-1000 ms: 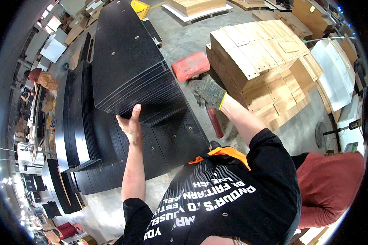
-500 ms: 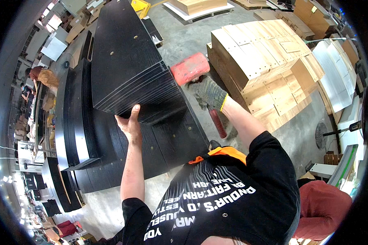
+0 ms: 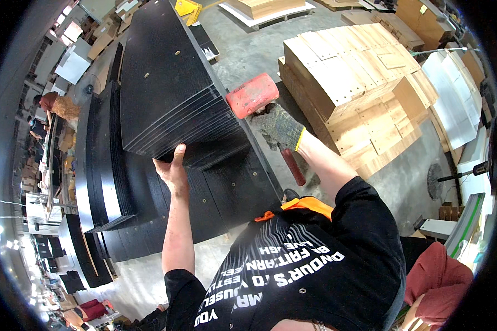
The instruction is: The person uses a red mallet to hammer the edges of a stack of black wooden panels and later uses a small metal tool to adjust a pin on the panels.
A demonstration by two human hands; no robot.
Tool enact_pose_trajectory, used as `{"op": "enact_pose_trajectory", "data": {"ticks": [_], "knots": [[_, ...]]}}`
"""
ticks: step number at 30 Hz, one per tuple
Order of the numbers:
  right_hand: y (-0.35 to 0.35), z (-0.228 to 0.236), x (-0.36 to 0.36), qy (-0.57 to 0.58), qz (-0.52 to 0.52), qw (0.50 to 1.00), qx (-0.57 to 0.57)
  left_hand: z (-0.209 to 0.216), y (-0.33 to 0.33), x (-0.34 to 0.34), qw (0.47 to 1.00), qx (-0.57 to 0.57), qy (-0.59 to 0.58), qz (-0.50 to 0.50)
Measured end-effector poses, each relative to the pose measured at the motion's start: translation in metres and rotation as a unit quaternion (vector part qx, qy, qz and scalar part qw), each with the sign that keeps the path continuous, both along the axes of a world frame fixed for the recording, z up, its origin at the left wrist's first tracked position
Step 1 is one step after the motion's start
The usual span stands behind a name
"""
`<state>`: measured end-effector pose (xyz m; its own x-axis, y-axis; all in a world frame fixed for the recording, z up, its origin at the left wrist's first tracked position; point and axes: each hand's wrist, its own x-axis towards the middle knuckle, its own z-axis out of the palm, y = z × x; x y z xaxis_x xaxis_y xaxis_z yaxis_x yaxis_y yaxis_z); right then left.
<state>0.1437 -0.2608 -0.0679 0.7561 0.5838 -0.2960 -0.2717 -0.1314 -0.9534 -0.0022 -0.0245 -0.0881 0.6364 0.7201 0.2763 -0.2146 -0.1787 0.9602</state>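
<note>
A tall stack of black boards [image 3: 165, 83] with small round metal fittings on its top rises in front of me, its layered edges facing my body. My bare left hand [image 3: 172, 168] is at the near lower corner of these boards, thumb raised along their edges and fingers curled under, partly hidden. In my right hand [image 3: 280, 127], covered by a grey knit glove with a yellow cuff, is a mallet. Its red, scuffed mallet head [image 3: 253, 96] touches or nearly touches the stack's right side, and its dark red handle [image 3: 292, 166] points down toward me.
Wide black boards [image 3: 204, 198] lie below the stack, with more black boards [image 3: 107, 165] standing at left. To the right is a pile of wood-coloured boards [image 3: 364, 77], beyond it white panels [image 3: 453, 99] and a fan [image 3: 437, 181]. A person in dark red [image 3: 439, 284] is at lower right.
The mallet and my right hand have shifted slightly left. The upper black boards and my left hand also sit a little farther left. The person at lower right has moved, and an arm now shows.
</note>
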Motion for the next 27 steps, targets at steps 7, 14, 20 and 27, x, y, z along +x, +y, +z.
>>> {"op": "enact_pose_trajectory", "data": {"ticks": [7, 14, 20, 27], "knots": [[0.001, -0.021, 0.009, -0.036, -0.011, 0.998, 0.047, 0.001, -0.003, 0.000, 1.000, -0.006, -0.020, -0.015], [0.000, -0.040, 0.020, -0.039, -0.020, 0.999, 0.015, -0.007, 0.003, 0.002, 0.999, -0.005, -0.040, -0.036], [-0.006, -0.068, 0.024, -0.099, 0.039, 0.994, -0.027, -0.005, 0.004, -0.001, 0.999, -0.001, -0.020, -0.032], [-0.001, -0.074, 0.023, -0.230, 0.025, 0.973, -0.027, -0.004, 0.003, -0.003, 0.999, 0.023, 0.018, -0.020]]}}
